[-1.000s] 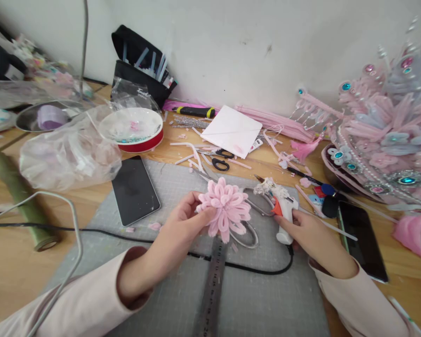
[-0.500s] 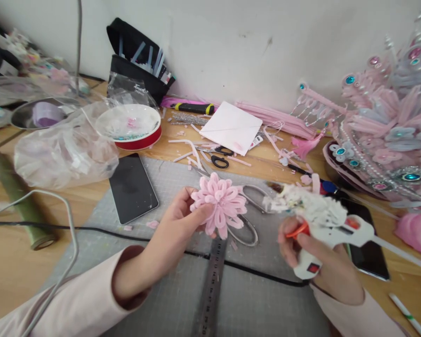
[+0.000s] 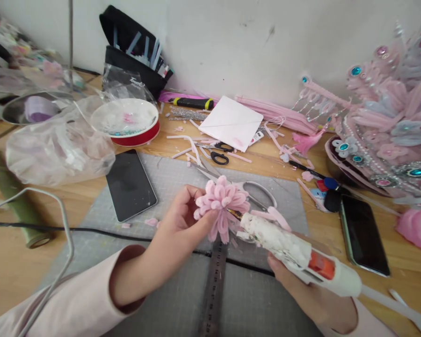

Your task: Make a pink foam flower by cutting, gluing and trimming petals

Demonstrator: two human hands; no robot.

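Our left hand (image 3: 180, 220) pinches the pink flower (image 3: 223, 197) | our right hand (image 3: 303, 297) clasps the glue gun (image 3: 287, 243), swung to the flower's four o'clock | gluing likely under way

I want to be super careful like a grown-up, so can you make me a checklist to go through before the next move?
1. Flower held: ok, the left hand pinches it.
2. Glue gun held: ok, in the right hand.
3. Glue stick loaded: ok, it pokes out of the back.
4. Thumb well away from the tip: not ok, the left thumb is close and the tip points towards it.
5. Tip hot: cannot tell, heat doesn't show.
6. Mat clear of other tools: not ok, scissors and a ruler lie on it.
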